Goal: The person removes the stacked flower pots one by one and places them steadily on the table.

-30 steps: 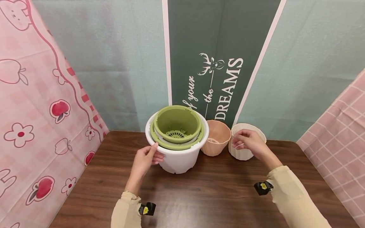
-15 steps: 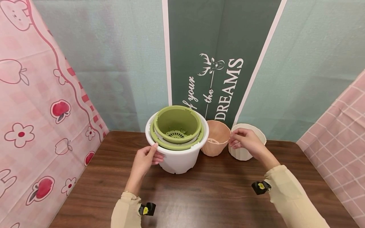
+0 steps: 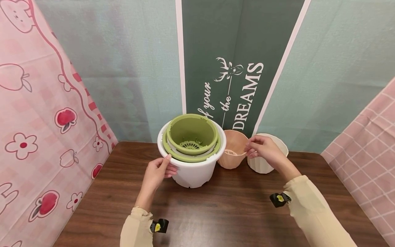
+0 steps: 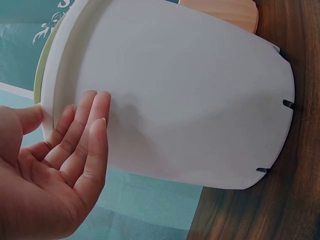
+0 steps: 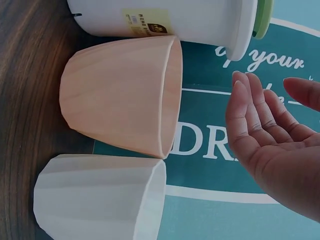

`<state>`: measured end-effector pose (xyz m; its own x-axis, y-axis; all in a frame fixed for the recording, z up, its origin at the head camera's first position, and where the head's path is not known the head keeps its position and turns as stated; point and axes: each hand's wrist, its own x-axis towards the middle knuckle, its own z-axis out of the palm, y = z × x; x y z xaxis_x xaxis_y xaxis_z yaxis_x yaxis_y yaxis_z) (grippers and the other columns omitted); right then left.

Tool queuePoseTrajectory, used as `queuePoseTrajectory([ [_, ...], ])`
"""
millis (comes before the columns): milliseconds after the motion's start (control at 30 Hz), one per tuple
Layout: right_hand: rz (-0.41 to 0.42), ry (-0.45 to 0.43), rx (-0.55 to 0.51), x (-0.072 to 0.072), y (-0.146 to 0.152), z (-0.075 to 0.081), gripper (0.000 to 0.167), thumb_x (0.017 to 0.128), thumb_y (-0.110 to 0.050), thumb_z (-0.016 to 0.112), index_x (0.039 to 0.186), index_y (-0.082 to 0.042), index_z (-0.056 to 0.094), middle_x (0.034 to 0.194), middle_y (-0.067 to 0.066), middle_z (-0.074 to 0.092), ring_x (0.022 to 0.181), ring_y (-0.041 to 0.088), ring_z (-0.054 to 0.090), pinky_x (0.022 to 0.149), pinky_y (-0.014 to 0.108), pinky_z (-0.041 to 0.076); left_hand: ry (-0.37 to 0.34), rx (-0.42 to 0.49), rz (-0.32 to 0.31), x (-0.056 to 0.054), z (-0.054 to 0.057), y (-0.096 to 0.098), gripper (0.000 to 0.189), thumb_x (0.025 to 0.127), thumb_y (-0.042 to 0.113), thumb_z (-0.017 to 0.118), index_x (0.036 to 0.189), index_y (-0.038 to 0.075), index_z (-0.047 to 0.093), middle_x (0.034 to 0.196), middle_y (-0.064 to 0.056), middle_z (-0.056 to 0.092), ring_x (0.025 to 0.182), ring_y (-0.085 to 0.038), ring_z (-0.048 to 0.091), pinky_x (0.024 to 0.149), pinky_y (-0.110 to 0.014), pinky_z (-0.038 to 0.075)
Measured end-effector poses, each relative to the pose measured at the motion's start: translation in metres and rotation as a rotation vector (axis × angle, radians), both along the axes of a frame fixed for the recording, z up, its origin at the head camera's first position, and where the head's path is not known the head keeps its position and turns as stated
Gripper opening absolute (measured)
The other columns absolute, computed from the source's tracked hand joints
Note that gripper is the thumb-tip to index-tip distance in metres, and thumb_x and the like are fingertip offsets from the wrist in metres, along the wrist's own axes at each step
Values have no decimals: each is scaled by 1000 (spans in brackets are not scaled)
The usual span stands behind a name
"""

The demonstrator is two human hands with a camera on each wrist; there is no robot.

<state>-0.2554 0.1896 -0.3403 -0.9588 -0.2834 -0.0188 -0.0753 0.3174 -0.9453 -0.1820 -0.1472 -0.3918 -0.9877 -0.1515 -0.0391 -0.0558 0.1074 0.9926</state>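
Observation:
A large white flowerpot (image 3: 192, 175) stands on the table with smaller green flowerpots nested in it; the innermost green flowerpot (image 3: 192, 133) shows a slotted bottom. My left hand (image 3: 155, 173) holds the white pot's rim at its near left side, thumb at the rim and fingers below it along the wall. To the right stand a peach flowerpot (image 3: 231, 159) and a small cream flowerpot (image 3: 259, 164). My right hand (image 3: 266, 151) hovers above the cream pot, fingertips by the peach pot's right rim. In the right wrist view its fingers (image 5: 237, 112) are loosely bent, holding nothing and apart from both pots.
The brown wooden table (image 3: 197, 219) runs toward me in front of the pots. A teal cloth (image 3: 148, 68) with white lettering hangs right behind them. Pink patterned cloths hang at the left (image 3: 40, 137) and right sides.
My right hand has moved left, from over the cream pot toward the peach pot's rim. My left hand and the pots have stayed in place.

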Motion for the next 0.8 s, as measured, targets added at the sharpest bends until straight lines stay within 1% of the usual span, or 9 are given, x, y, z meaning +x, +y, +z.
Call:
queuePoseTrajectory([
  [100, 17, -1, -14, -1, -4, 1, 17, 92, -1, 46, 97, 15, 48, 83, 18, 63, 67, 17, 64, 64, 32, 55, -3, -7, 1, 0, 1, -1, 41, 95, 30, 50, 89, -9, 61, 72, -19, 65, 65, -27, 66, 53, -24, 51],
  [300, 40, -7, -10, -1, -10, 4, 16, 92, -2, 46, 95, 13, 49, 80, 13, 63, 67, 17, 64, 62, 29, 54, -11, -25, 7, 0, 2, -1, 40, 95, 29, 50, 88, -9, 61, 71, -17, 66, 63, -22, 66, 56, -27, 53],
  [467, 55, -4, -6, -1, -12, 4, 17, 93, -2, 46, 97, 15, 48, 82, 15, 63, 68, 16, 64, 64, 32, 55, -30, -30, 22, -1, 5, -1, 38, 95, 27, 51, 86, -8, 62, 70, -16, 66, 61, -19, 66, 54, -23, 51],
  [533, 48, -4, 2, -1, -13, 4, 19, 93, -2, 46, 98, 16, 47, 83, 16, 63, 69, 17, 64, 65, 34, 55, -38, -30, 23, -1, 7, 0, 38, 95, 26, 51, 86, -9, 62, 70, -17, 66, 61, -19, 66, 53, -21, 51],
  [667, 36, -6, 26, -3, -16, 5, 22, 93, -3, 46, 101, 18, 47, 84, 19, 63, 71, 20, 64, 67, 34, 55, -53, -29, 26, -1, 11, 0, 37, 94, 23, 52, 87, -12, 62, 69, -18, 66, 60, -19, 66, 53, -23, 52],
  [800, 34, -16, 22, -4, -19, 6, 24, 92, -3, 45, 102, 19, 47, 85, 20, 63, 70, 17, 64, 67, 33, 55, -64, -17, 30, 0, 13, 0, 36, 94, 20, 53, 88, -14, 62, 68, -19, 66, 59, -19, 66, 52, -22, 52],
])
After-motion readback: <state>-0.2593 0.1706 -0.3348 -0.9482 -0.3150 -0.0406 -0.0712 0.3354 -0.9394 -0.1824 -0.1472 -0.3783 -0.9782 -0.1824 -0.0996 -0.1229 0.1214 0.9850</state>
